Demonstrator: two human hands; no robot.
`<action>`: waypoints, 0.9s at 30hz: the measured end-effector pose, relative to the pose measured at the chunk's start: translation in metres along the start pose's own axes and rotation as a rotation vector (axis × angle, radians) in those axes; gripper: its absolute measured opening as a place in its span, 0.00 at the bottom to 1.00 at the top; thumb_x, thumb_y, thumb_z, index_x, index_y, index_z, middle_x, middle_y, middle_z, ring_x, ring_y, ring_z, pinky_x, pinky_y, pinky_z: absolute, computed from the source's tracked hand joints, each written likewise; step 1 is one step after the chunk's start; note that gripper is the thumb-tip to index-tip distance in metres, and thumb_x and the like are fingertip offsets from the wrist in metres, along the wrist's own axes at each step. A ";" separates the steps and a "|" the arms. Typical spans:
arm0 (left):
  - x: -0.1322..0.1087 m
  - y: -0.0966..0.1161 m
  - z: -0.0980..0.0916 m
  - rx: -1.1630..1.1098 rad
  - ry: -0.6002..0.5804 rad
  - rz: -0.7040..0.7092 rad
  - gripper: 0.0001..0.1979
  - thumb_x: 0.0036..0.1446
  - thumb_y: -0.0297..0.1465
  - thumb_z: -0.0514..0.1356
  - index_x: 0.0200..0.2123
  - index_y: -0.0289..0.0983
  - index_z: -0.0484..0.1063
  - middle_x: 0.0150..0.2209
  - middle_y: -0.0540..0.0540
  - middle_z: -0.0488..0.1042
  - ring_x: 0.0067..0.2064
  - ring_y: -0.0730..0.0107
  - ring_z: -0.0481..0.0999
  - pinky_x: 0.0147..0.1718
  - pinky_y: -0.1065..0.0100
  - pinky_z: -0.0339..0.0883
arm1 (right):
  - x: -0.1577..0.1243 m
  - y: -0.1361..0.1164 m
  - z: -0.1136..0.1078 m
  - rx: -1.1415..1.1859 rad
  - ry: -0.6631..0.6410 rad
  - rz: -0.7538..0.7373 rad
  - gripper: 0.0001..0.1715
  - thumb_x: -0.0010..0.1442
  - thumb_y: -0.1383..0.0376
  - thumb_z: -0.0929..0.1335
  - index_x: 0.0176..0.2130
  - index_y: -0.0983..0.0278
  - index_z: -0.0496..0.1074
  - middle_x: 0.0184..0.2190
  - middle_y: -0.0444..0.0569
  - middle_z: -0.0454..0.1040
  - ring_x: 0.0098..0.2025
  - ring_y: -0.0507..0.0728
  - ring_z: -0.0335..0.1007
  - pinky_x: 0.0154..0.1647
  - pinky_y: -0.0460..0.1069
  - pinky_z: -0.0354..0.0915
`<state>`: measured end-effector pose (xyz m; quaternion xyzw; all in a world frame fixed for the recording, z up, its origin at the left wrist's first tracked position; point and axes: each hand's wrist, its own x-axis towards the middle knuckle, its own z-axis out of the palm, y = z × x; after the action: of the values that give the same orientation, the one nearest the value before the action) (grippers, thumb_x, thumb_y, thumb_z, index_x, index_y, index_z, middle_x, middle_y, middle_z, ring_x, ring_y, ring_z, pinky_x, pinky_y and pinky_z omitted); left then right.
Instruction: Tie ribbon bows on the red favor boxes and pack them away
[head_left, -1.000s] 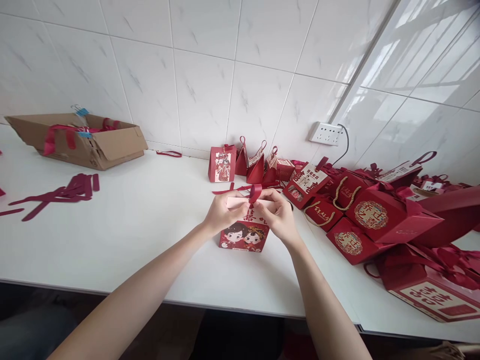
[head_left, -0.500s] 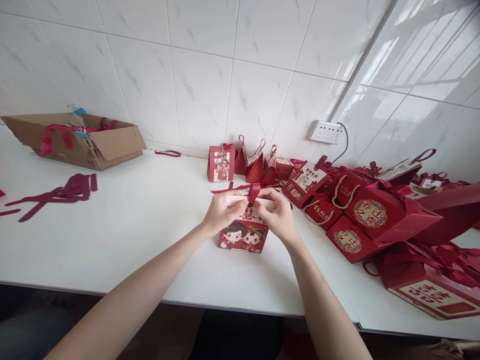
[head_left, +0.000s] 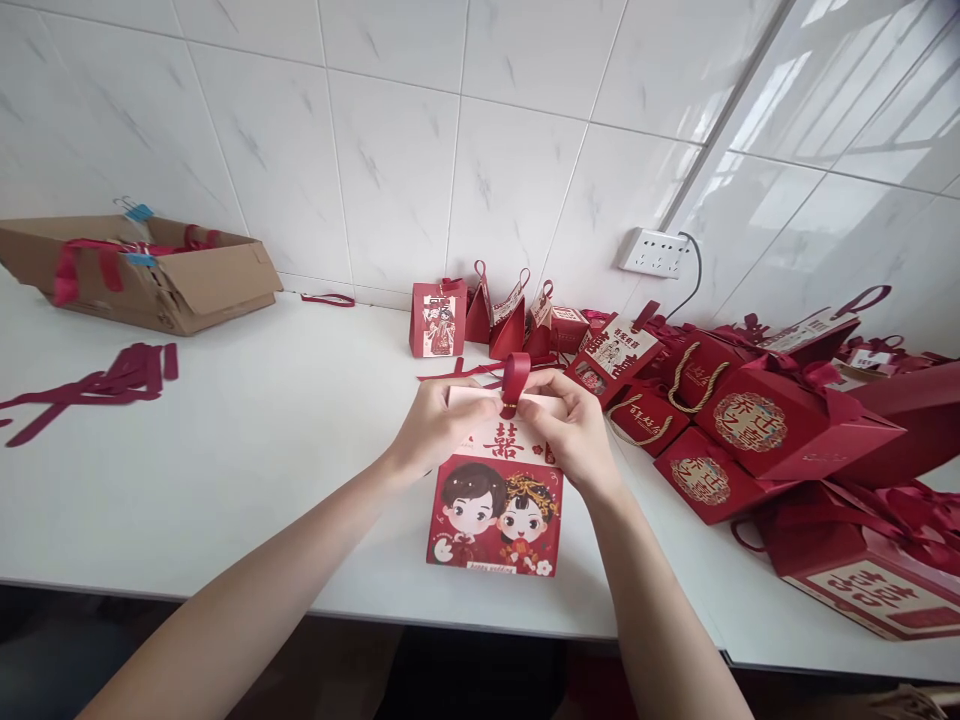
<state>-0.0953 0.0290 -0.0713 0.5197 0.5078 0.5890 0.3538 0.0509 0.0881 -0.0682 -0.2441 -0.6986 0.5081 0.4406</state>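
Note:
A red and cream gift box [head_left: 495,510] with two cartoon figures printed on its front is held at its top edge, over the near part of the table. My left hand [head_left: 442,430] pinches the top from the left, thumb on the front face. From the right, my right hand [head_left: 566,430] grips the same edge with its thumb close to the other. Between the two thumbs a dark red ribbon loop [head_left: 515,375] stands up from the box top, with a small gold-coloured bit at its base. The fingers behind the box are mostly hidden.
Loose red ribbon strips [head_left: 124,380] lie on the white table [head_left: 247,480] at left, before a cardboard box [head_left: 217,285] holding more ribbon. Small red boxes [head_left: 439,320] stand by the tiled wall. Larger red gift boxes [head_left: 750,420] pile up at right, below a power strip [head_left: 654,252].
The gift box has come closer and tipped so more of its printed front shows. Both hands keep their grip at its top. The view has shifted slightly.

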 end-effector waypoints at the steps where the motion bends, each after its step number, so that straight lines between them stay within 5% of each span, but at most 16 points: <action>1: -0.002 0.002 0.000 0.000 0.012 -0.005 0.11 0.45 0.34 0.62 0.18 0.34 0.66 0.17 0.53 0.60 0.19 0.79 0.59 0.16 0.74 0.52 | -0.001 -0.002 0.000 0.011 -0.005 -0.006 0.11 0.47 0.61 0.69 0.32 0.64 0.69 0.28 0.45 0.71 0.23 0.48 0.64 0.22 0.43 0.62; 14: -0.022 0.023 0.002 0.049 0.049 0.018 0.14 0.47 0.33 0.60 0.15 0.35 0.62 0.16 0.53 0.55 0.19 0.79 0.55 0.15 0.74 0.48 | -0.017 -0.016 0.001 0.073 -0.027 0.020 0.07 0.51 0.61 0.68 0.33 0.60 0.69 0.24 0.42 0.69 0.18 0.48 0.61 0.16 0.43 0.58; 20: -0.028 0.024 0.002 -0.033 0.058 0.037 0.19 0.50 0.34 0.56 0.14 0.37 0.52 0.16 0.53 0.48 0.18 0.80 0.50 0.15 0.73 0.45 | -0.021 -0.018 0.002 0.123 -0.018 0.075 0.07 0.53 0.60 0.67 0.33 0.59 0.70 0.23 0.42 0.68 0.17 0.48 0.60 0.14 0.43 0.57; 27: -0.027 0.024 0.002 0.020 0.032 0.071 0.14 0.50 0.36 0.58 0.17 0.36 0.64 0.16 0.52 0.56 0.18 0.78 0.55 0.14 0.73 0.48 | -0.021 -0.015 0.001 0.109 -0.015 0.098 0.10 0.56 0.56 0.65 0.34 0.59 0.70 0.20 0.42 0.67 0.16 0.49 0.58 0.14 0.44 0.56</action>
<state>-0.0853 -0.0016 -0.0553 0.5314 0.5006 0.6044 0.3190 0.0622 0.0659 -0.0618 -0.2499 -0.6606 0.5680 0.4226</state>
